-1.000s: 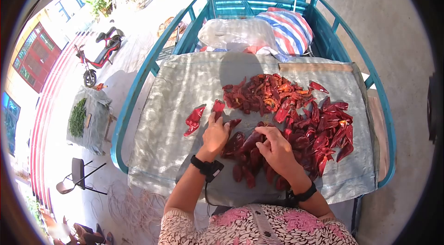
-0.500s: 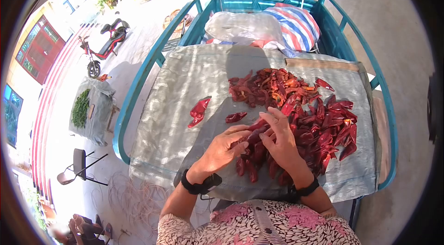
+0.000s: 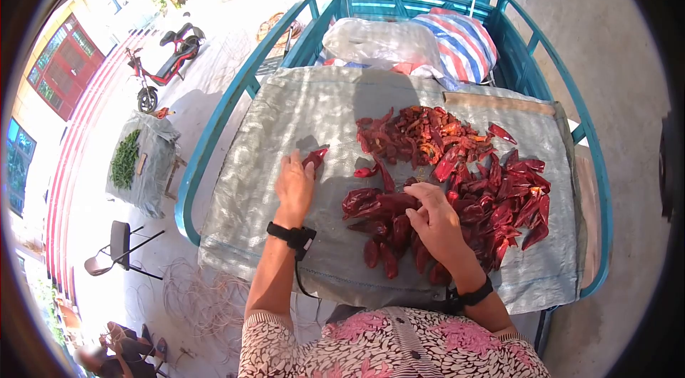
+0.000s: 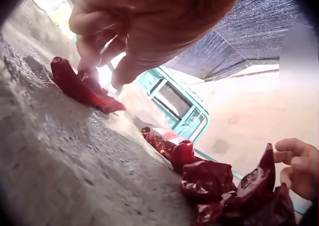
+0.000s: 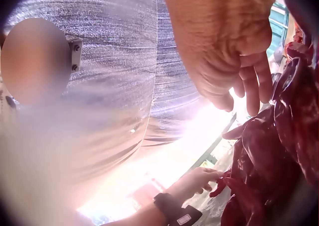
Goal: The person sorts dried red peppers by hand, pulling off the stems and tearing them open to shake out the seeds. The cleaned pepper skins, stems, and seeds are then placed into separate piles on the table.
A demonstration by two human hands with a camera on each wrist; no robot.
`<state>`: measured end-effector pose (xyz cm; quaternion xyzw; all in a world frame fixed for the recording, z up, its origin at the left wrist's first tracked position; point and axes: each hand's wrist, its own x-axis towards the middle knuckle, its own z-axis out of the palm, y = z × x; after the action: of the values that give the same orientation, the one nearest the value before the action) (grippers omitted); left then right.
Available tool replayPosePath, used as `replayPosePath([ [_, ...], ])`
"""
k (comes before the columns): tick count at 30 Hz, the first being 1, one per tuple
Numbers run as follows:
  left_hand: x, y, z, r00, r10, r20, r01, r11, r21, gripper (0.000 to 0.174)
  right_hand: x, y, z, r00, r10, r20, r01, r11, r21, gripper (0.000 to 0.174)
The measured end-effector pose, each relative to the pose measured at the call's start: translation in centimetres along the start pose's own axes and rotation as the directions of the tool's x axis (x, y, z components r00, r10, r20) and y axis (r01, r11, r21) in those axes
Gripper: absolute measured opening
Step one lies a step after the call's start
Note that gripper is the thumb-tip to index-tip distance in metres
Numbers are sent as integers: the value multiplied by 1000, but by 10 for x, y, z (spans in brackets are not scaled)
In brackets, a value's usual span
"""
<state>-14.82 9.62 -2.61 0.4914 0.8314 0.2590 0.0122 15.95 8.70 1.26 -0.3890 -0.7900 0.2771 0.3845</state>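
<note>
On the cloth's left part, my left hand (image 3: pixel 296 189) reaches down over a red dried pepper (image 3: pixel 315 158). In the left wrist view, the fingertips of that hand (image 4: pixel 124 42) meet the top of the pepper (image 4: pixel 82 89), and light shows between fingers and thumb. My right hand (image 3: pixel 439 227) hovers at the left side of the dark red pepper pile (image 3: pixel 499 210), its fingers loosely bent and holding nothing. The right wrist view shows this hand (image 5: pixel 229 52) just above large glossy peppers (image 5: pixel 269 151).
Behind the pile lies a heap of smaller shrivelled peppers (image 3: pixel 421 137). The cloth (image 3: pixel 250 221) covers a surface in a blue metal cart bed (image 3: pixel 581 110). Beyond are a wooden strip (image 3: pixel 499 102), a clear bag (image 3: pixel 382 42) and a striped sack (image 3: pixel 460 42). At left stands a scooter (image 3: pixel 171 60).
My left hand has moved left from the middle peppers to the lone one. A pepper now lies beside the small one near the middle. My right hand has shifted slightly down and stays by the pile.
</note>
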Motion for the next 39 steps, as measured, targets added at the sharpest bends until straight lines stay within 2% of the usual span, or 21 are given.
replayPosePath([
  [4,5,-18,10,995,90,39,-95,984,151,35,-2,0,1,1000,-1,2,1,1000,-1,43],
  [7,3,-19,10,966,182,-181,-172,983,67,20,-1,-3,-2,1000,6,11,-6,1000,-4,43],
  [8,0,-17,10,988,107,-114,-133,960,-248,16,0,-4,-2,1000,9,11,-9,1000,-4,44],
  [9,-7,-8,4,998,54,-25,-59,843,-534,13,0,-5,-1,1000,14,13,-14,1000,-4,44],
  [10,-17,5,-6,997,27,77,42,646,-762,10,1,-8,-1,999,30,29,-31,999,34,44],
  [11,-31,28,-23,979,57,197,140,515,-846,7,2,-13,0,998,45,46,-48,996,73,44],
  [12,-42,36,-32,937,135,322,230,454,-861,7,4,-18,1,996,59,63,-65,991,113,44],
  [13,-56,48,-31,913,224,342,266,309,-913,7,5,-25,4,993,96,74,-109,976,188,43],
  [14,-68,56,-35,857,302,418,342,273,-899,7,7,-33,7,987,133,87,-151,954,260,42],
  [16,-91,73,-30,836,354,419,399,133,-907,4,7,-34,12,984,147,99,-172,931,323,41],
  [18,-96,71,-27,849,343,401,331,245,-911,6,4,-24,16,990,107,88,-129,943,306,39],
  [19,-97,71,-26,855,341,390,295,299,-908,7,5,-21,15,997,46,69,-61,970,234,38],
  [20,-94,67,-28,888,304,345,165,491,-856,8,7,-19,14,998,-16,54,7,987,158,37],
  [22,-82,52,-39,935,272,228,-85,797,-598,14,11,-19,11,996,-80,45,77,995,65,36],
  [24,-66,27,-30,961,276,12,-254,898,-359,26,17,-25,10,995,-87,45,86,996,37,36],
  [25,-59,13,-23,950,297,-96,-311,925,-217,33,18,-27,12,998,-42,39,39,996,77,36],
  [28,-45,-19,-12,951,307,-31,-308,950,-54,36,20,-29,18,998,38,41,-44,985,164,35],
  [29,-43,-27,-9,950,311,-17,-311,950,-11,28,18,-30,19,998,36,51,-44,984,171,35],
  [32,-39,-28,-18,955,274,114,-275,961,-9,19,10,-27,19,996,25,91,-39,988,152,35],
  [35,-44,-15,-25,968,249,40,-249,968,0,12,3,-22,11,994,22,108,-31,996,85,35],
  [39,-66,28,-62,967,164,194,-108,956,-273,8,-3,-19,4,995,15,99,-21,998,65,34],
])
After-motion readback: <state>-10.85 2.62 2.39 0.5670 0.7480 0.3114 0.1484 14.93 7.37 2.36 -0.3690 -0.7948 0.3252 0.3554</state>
